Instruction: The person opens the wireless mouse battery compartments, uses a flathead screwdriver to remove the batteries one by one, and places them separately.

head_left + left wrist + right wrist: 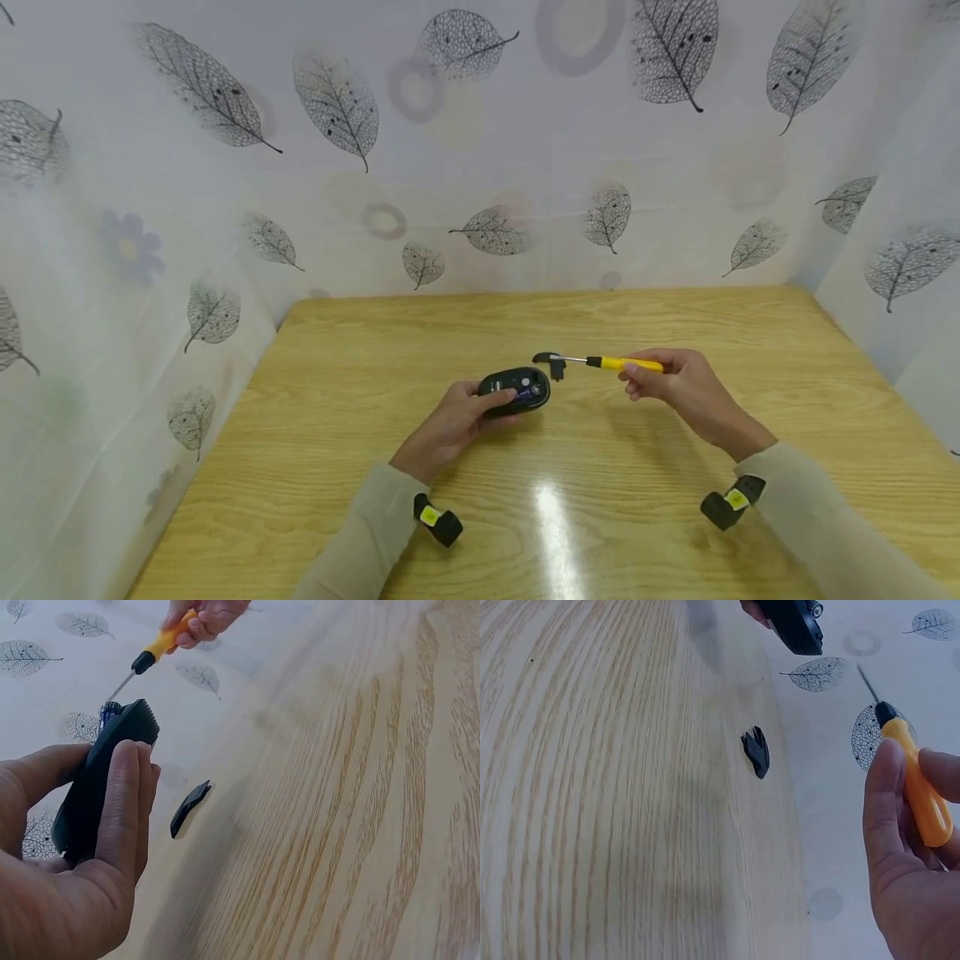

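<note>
A black computer mouse (491,385) is held in my left hand (453,421), underside up, with the thumb across it and the fingers beneath. Its battery compartment lies uncovered, and a dark blue battery (109,712) juts up from it in the left wrist view. My right hand (678,385) grips a screwdriver (618,364) by its yellow handle, the shaft pointing left toward the mouse. On the table, just beyond the mouse, lies its small black cover (557,367); the screwdriver's tip overlaps it in the head view.
The wooden table (337,500) reaches back to a pale curtain (517,150) printed with leaves, which also hangs along both sides. Each wrist wears a black strapped camera, the left one (447,527) and the right one (722,510).
</note>
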A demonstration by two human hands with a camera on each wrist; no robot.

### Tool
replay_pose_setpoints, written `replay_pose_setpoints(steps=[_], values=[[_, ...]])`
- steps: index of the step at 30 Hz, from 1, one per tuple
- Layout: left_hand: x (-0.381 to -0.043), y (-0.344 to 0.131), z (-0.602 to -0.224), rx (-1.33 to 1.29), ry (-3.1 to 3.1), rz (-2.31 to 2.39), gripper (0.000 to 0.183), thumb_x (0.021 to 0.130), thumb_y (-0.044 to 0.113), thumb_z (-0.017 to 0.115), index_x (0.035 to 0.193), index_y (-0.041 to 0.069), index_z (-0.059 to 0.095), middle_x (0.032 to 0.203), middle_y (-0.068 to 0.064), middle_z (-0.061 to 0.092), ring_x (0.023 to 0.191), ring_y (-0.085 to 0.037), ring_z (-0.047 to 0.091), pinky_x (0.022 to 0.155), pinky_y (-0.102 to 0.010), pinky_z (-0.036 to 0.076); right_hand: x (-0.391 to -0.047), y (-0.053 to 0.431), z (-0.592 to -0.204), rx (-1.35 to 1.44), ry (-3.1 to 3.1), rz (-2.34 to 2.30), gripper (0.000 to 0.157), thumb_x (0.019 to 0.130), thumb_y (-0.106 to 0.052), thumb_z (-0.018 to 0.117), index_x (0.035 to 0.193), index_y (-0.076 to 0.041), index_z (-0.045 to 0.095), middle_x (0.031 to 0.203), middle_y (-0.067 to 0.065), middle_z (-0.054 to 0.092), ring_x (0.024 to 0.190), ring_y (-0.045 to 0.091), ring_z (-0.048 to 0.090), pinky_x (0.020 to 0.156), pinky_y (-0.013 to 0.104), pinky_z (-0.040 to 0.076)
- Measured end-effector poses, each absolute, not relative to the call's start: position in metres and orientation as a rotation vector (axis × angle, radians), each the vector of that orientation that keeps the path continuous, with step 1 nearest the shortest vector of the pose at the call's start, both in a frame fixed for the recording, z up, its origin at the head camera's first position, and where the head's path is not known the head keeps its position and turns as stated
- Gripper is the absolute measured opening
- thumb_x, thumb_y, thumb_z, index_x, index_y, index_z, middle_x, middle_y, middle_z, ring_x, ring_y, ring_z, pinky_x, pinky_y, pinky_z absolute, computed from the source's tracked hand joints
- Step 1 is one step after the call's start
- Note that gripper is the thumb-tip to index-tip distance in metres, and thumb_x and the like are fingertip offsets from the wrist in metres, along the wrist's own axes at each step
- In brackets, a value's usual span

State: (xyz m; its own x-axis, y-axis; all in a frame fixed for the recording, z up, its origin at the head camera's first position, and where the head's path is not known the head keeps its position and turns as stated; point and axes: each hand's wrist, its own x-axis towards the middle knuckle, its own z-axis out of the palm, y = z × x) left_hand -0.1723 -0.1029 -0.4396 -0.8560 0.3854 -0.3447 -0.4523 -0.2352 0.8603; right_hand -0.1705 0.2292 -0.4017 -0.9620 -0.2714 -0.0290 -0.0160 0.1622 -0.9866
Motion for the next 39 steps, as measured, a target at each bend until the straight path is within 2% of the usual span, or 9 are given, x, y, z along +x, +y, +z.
replay_pose_setpoints(steps=[7,13,22,30,39], values=[[-0.171,-0.104,-0.441,-0.062,1.495,2.123,0.055,0.097,0.011,0.070,0.142,-0.010,0.046,0.143,-0.026,0.046,0.117,-0.032,0.063,0.098,-0.037,0.056,-0.168,0.232,-0.399,-0.274,2.251,-1.966,0.045,0.100,-0.012,0.067,0.128,0.020,0.055,0.099,0.007,0.074,0.084,0.020,0.073,0.082,0.035,0.062],[-0.171,-0.104,-0.440,-0.054,1.496,2.121,0.052,0.097,0.011,0.070,0.140,-0.010,0.050,0.142,-0.026,0.047,0.115,-0.031,0.065,0.094,-0.034,0.058,-0.167,0.233,-0.399,-0.231,2.243,-2.065,0.042,0.096,-0.006,0.071,0.121,0.023,0.056,0.092,0.005,0.075,0.081,0.018,0.074,0.079,0.034,0.062],[-0.169,-0.103,-0.436,-0.044,1.500,2.114,0.053,0.097,0.011,0.071,0.141,-0.010,0.050,0.141,-0.026,0.048,0.116,-0.031,0.064,0.092,-0.033,0.058,-0.168,0.236,-0.408,-0.209,2.268,-2.139,0.025,0.092,0.002,0.073,0.104,0.017,0.058,0.093,0.011,0.072,0.080,0.020,0.075,0.078,0.037,0.062],[-0.169,-0.103,-0.436,-0.041,1.502,2.112,0.052,0.097,0.011,0.070,0.140,-0.010,0.050,0.141,-0.025,0.049,0.117,-0.031,0.064,0.092,-0.033,0.058,-0.166,0.236,-0.412,-0.208,2.398,-2.069,0.022,0.092,0.002,0.072,0.101,0.016,0.058,0.090,0.007,0.073,0.077,0.016,0.074,0.076,0.036,0.063],[-0.169,-0.103,-0.436,-0.043,1.503,2.111,0.053,0.097,0.011,0.071,0.140,-0.010,0.049,0.140,-0.026,0.049,0.116,-0.031,0.064,0.092,-0.033,0.058,-0.167,0.236,-0.420,-0.094,2.733,-1.742,0.022,0.090,-0.006,0.076,0.098,0.009,0.062,0.088,0.013,0.072,0.071,0.020,0.072,0.067,0.033,0.064]])
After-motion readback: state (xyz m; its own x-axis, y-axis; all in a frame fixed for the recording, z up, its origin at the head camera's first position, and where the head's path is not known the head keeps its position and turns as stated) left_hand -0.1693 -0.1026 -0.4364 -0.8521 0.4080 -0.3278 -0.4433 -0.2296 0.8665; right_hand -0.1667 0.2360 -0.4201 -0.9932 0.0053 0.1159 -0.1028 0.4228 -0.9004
